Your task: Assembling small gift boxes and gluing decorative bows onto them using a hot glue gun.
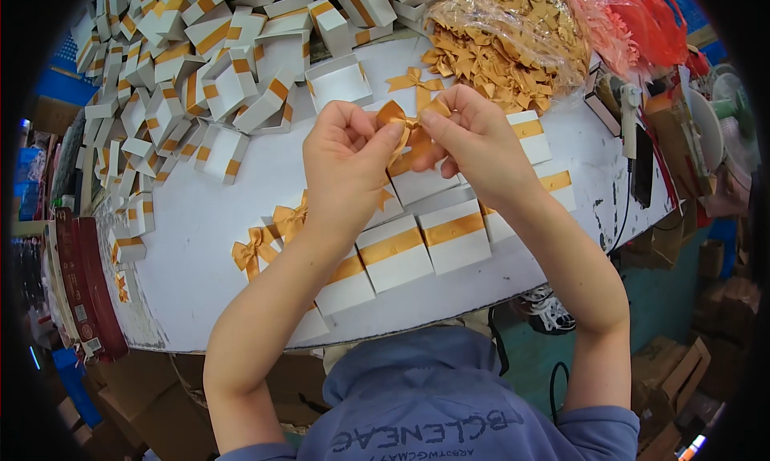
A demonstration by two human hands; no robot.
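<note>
Between my two hands is a gold satin ribbon bow point(410, 123), raised above the white boxes. My left hand point(350, 144) pinches its left loop with thumb and fingers. Thumb and fingertips of my right hand point(473, 136) close on its right side. Below them stand rows of white boxes with a gold ribbon band, among them one box point(391, 252) and its neighbour point(455, 235). Gold bows sit on boxes at the left end of the rows, one bow point(255, 251) plainly visible. Another loose bow point(415, 82) lies on the table just beyond my hands.
A big heap of white and gold box parts point(233, 80) fills the far left, with an open box tray point(339, 80) at its edge. At the far right a clear plastic bag point(513, 36) spills gold bows. Beside it are red plastic bags point(642, 20) and a fan point(726, 112).
</note>
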